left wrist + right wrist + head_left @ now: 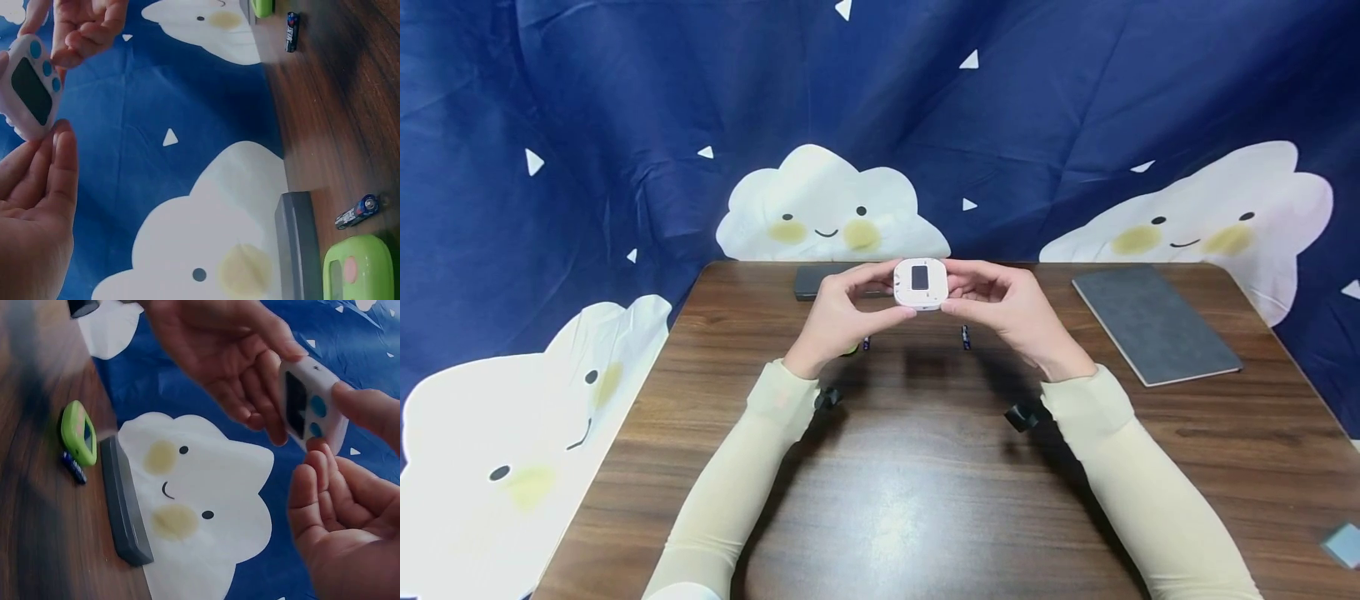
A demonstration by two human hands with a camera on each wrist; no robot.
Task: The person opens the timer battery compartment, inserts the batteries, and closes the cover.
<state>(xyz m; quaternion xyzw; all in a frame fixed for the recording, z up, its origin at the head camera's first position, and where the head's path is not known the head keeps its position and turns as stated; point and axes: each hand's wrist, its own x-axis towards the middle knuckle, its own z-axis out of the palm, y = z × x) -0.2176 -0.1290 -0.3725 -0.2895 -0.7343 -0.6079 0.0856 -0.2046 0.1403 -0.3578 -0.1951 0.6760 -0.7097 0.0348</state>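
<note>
Both hands hold a small white digital timer (921, 284) up over the far part of the table. My left hand (842, 315) pinches its left side between thumb and fingers, and my right hand (1009, 310) pinches the right side. Its face toward the head camera carries a dark square. In the left wrist view the timer's other face (34, 87) shows a dark screen and blue round buttons. Beneath the hands, two batteries (966, 337) (867, 342) lie apart on the wood. A green timer (359, 269) lies by one battery, mostly hidden behind my left hand in the head view.
A dark grey box (812, 283) lies along the table's back edge, partly behind my left hand. To the right is a grey notebook (1157, 325). A light blue block (1343, 546) sits at the right edge. Behind the table (887, 467) hangs a blue cloud-print cloth (880, 83).
</note>
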